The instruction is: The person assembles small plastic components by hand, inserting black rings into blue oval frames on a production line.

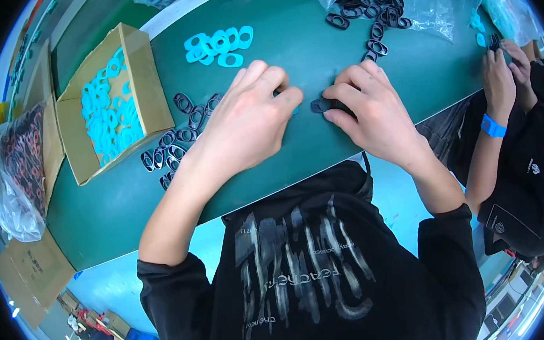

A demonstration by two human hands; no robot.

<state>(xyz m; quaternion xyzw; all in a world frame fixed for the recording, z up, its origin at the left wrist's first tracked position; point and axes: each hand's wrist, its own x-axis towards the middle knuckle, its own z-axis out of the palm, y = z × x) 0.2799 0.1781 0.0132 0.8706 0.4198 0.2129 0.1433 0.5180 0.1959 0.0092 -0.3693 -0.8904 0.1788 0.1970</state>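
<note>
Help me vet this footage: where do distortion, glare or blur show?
Head view: the table bows with fisheye distortion, and the corners go black; head view: white glints streak the clear bag; head view: left hand and right hand look fairly sharp.

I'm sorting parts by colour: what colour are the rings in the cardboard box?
Turquoise rings, best seen in the head view.

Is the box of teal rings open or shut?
Open: no lid covers the cardboard box, and many teal rings show inside.
</note>
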